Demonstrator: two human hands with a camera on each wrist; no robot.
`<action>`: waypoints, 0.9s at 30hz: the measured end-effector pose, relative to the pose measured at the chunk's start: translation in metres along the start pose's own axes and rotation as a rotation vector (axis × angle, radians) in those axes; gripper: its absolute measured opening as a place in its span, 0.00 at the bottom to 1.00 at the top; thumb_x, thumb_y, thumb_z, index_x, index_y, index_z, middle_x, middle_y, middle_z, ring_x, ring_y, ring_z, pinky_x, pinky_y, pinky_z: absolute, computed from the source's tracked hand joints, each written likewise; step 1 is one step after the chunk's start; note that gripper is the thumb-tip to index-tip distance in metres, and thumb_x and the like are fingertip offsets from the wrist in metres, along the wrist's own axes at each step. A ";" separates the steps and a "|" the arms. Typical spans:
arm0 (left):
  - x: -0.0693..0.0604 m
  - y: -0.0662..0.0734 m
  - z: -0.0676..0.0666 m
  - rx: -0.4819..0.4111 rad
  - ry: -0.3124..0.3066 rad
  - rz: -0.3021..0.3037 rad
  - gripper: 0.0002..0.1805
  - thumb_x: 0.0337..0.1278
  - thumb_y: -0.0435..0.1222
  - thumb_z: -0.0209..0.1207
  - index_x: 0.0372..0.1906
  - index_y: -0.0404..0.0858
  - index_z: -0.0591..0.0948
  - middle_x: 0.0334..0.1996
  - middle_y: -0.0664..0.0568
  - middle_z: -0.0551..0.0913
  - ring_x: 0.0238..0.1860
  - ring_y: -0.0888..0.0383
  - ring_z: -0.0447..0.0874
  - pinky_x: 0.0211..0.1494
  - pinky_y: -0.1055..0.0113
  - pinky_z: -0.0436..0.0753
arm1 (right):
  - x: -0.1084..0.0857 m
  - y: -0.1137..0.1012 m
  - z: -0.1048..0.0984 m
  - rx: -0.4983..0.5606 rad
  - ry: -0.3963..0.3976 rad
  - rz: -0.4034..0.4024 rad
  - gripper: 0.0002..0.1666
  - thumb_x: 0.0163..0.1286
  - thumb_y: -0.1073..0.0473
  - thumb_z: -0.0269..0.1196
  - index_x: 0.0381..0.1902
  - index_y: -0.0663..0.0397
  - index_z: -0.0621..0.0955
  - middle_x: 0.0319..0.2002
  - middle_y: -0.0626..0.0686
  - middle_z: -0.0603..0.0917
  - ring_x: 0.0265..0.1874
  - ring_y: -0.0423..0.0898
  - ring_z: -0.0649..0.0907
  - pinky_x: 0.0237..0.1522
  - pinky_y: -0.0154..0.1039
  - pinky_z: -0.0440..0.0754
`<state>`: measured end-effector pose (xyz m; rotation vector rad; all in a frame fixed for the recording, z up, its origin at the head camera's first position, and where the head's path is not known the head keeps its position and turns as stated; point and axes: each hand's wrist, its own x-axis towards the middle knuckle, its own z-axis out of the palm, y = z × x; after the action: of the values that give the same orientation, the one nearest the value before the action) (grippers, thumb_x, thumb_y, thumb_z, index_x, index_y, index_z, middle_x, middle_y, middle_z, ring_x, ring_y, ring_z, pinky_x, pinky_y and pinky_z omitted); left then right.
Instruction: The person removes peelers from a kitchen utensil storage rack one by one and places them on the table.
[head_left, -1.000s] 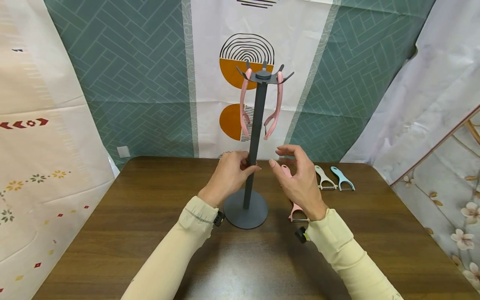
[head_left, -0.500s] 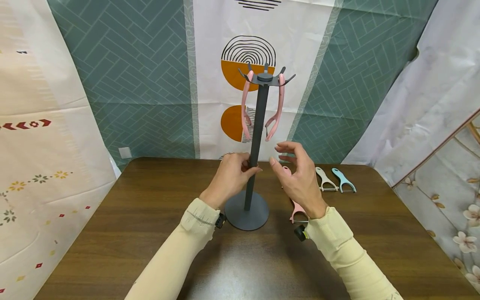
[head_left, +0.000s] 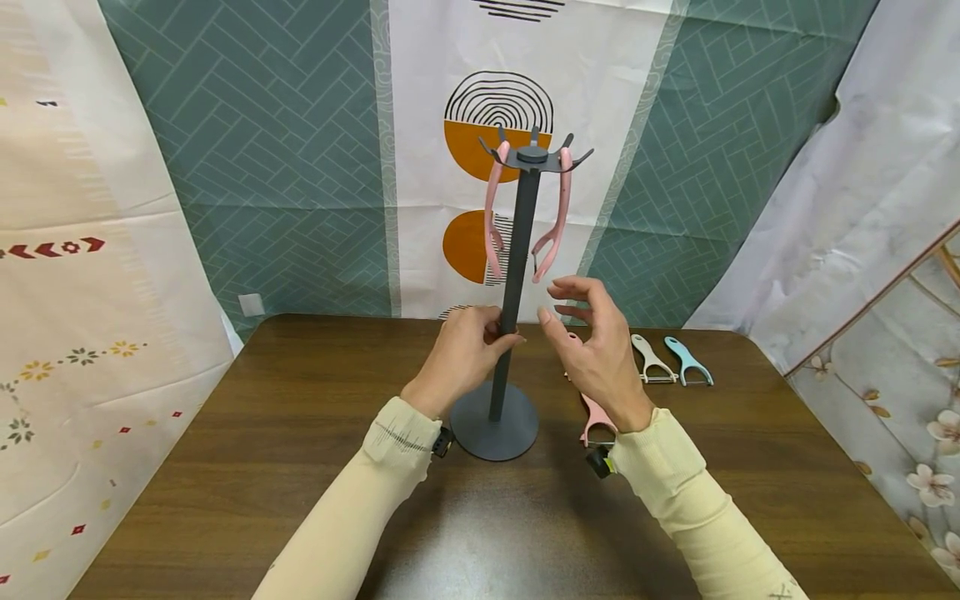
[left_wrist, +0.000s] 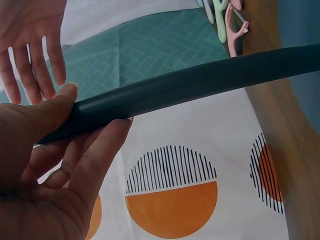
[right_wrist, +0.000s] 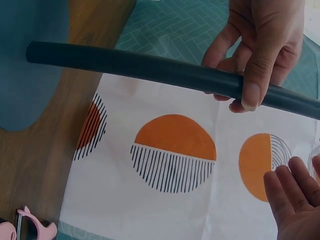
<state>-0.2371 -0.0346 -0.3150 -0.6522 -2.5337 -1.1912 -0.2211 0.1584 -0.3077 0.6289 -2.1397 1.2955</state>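
The left hand (head_left: 463, 352) pinches the dark stand (head_left: 521, 225) by its post, above the base (head_left: 501, 442). Right of the stand, the right hand (head_left: 597, 354) hovers, fingers apart from thumb. Two pink peelers (head_left: 566, 192) hang from the stand's top; other peelers (head_left: 678, 350) lie right of it, one mostly hidden, probably pink.

Brown wooden table (head_left: 300, 400), patterned cloth hangings (head_left: 285, 150)

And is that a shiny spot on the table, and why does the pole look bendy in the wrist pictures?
Head view: yes, pale glare on the table, with shadows either side, and the pole looks straight; left wrist view: dimmer, the pole bowed, probably by the lens; right wrist view: dim too, with slight bending.
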 end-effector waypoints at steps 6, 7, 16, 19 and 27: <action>0.000 0.000 0.001 -0.004 0.000 -0.003 0.07 0.62 0.39 0.70 0.32 0.42 0.85 0.24 0.54 0.86 0.27 0.60 0.80 0.31 0.67 0.78 | 0.001 -0.002 0.000 0.023 -0.001 0.024 0.23 0.73 0.52 0.65 0.63 0.47 0.76 0.56 0.48 0.82 0.54 0.45 0.85 0.57 0.41 0.85; 0.000 0.001 0.000 -0.006 0.000 -0.004 0.07 0.62 0.39 0.70 0.32 0.42 0.85 0.24 0.54 0.86 0.27 0.60 0.80 0.31 0.67 0.78 | 0.002 -0.003 -0.001 0.026 -0.002 0.029 0.23 0.72 0.52 0.65 0.63 0.46 0.76 0.57 0.48 0.82 0.54 0.45 0.85 0.56 0.40 0.85; 0.000 0.002 -0.001 -0.014 -0.005 -0.001 0.06 0.62 0.39 0.69 0.33 0.41 0.85 0.24 0.53 0.85 0.27 0.60 0.81 0.32 0.67 0.80 | 0.006 -0.008 0.001 0.133 0.001 -0.020 0.23 0.73 0.58 0.63 0.64 0.55 0.75 0.58 0.53 0.81 0.61 0.44 0.80 0.64 0.40 0.80; 0.001 0.002 -0.001 -0.016 -0.005 -0.003 0.06 0.62 0.39 0.69 0.33 0.41 0.85 0.25 0.54 0.85 0.27 0.60 0.81 0.32 0.68 0.80 | 0.007 -0.008 0.002 0.165 0.012 -0.035 0.23 0.74 0.61 0.63 0.64 0.57 0.74 0.59 0.54 0.80 0.62 0.44 0.79 0.64 0.40 0.80; 0.000 0.000 0.000 -0.021 0.006 -0.010 0.06 0.61 0.38 0.70 0.33 0.42 0.85 0.25 0.54 0.86 0.27 0.60 0.81 0.31 0.68 0.81 | 0.009 -0.009 0.002 0.248 0.017 -0.022 0.25 0.74 0.63 0.62 0.66 0.59 0.72 0.64 0.53 0.77 0.65 0.47 0.78 0.67 0.40 0.79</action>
<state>-0.2367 -0.0343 -0.3150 -0.6405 -2.5261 -1.2228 -0.2225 0.1521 -0.2966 0.7359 -1.9688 1.5621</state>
